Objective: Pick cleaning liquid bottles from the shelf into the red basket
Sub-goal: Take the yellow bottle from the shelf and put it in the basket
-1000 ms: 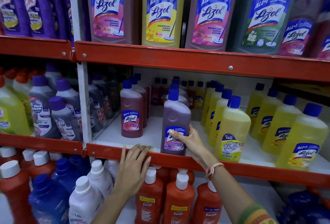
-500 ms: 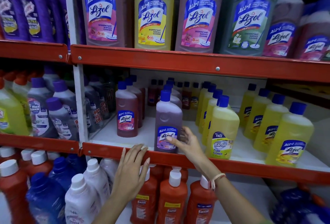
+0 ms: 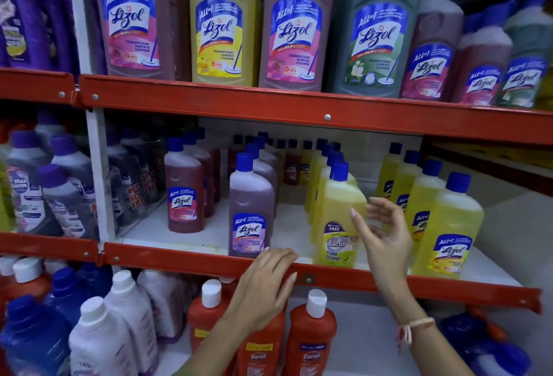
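Yellow floor cleaner bottle (image 3: 338,226) unpicked: your right hand (image 3: 386,244) hovers open beside it, left hand (image 3: 266,283) rests flat on shelf rail (image 3: 179,259), basket unseen.

Bare white shelf (image 3: 293,226) lies open between the purple bottle (image 3: 250,211) and the yellow Bactin bottle (image 3: 338,223). Behind the gap, small bottles (image 3: 291,163) crowd the back. The red rail (image 3: 185,259) borders its front.
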